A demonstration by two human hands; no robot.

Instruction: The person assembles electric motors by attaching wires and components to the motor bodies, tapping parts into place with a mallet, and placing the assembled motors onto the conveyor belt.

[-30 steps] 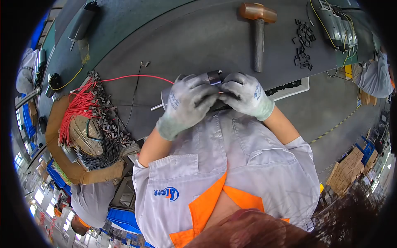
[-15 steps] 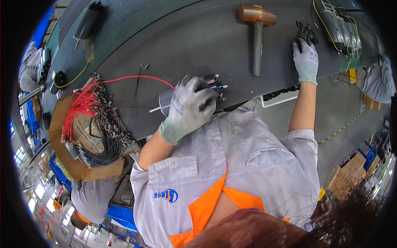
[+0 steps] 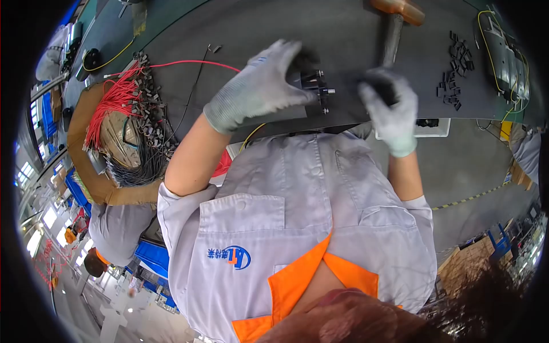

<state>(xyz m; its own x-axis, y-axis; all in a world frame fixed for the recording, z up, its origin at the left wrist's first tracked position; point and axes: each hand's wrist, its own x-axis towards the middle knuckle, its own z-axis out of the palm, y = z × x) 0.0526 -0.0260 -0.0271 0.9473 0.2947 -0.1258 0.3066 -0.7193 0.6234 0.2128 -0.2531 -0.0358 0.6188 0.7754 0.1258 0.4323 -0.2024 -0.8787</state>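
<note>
My left hand [image 3: 257, 88], in a whitish glove, has its thumb and fingers spread apart at the left side of a dark motor part [image 3: 321, 91] with a short metal shaft. Most of that part's body is hidden behind the hand, and contact is unclear. My right hand [image 3: 394, 108], also gloved, is to the right of the part, over the table's near edge. Its fingers are curved and blurred around a dark area; whether it holds anything cannot be made out. Small black pieces [image 3: 457, 57] lie scattered farther right. A red wire [image 3: 197, 62] runs toward my left hand.
A mallet [image 3: 393, 40] lies at the far side of the table. Red and black wires fill a cardboard box [image 3: 86, 171] at left. Silver motors [image 3: 506, 66] stand at right. A white tray [image 3: 437, 128] is below the near edge. Co-workers are at both sides.
My right hand has come back from the black pieces toward the motor part. My left hand has opened and moved forward. The whole view has shifted, with the table higher in it.
</note>
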